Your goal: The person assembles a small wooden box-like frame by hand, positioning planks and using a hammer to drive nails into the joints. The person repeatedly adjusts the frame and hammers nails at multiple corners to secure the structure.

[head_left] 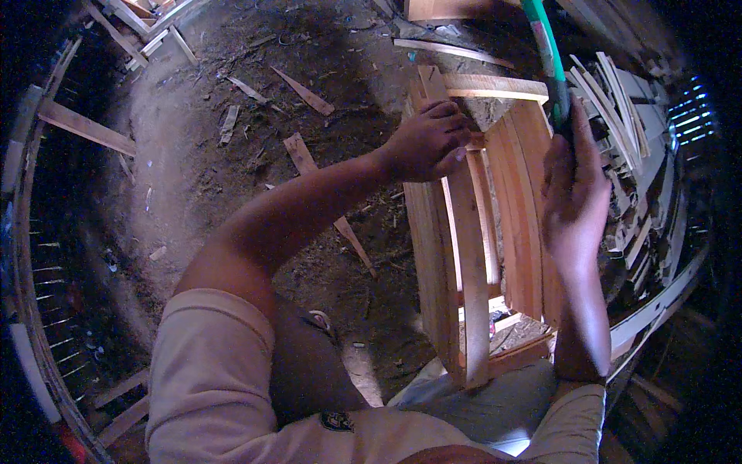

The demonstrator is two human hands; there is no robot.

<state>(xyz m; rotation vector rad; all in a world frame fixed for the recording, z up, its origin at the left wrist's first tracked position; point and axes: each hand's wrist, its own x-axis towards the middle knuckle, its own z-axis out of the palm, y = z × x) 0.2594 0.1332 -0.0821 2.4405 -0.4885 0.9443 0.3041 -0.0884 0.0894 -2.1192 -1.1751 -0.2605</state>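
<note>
A long wooden crate point(433, 255) of planks and slats leans upright against my legs, its lower end by my lap. My left hand point(429, 143) is closed over the crate's left side near its far end, fingers curled and thumb toward the inside. A slat point(468, 271) runs lengthwise beneath that hand. Right of the crate, my raised right hand point(573, 182) is wrapped round a tool with a green, dark-gripped handle point(553, 62). The handle points up and out of the picture at the top, so the tool's head is hidden.
Loose wood strips point(309, 91) and scraps lie on the dirt floor point(209, 178) to the left. A heap of thin offcuts point(618, 108) stands at the right. Another wooden piece point(440, 9) is at the far top. Slatted walls point(46, 255) border the left.
</note>
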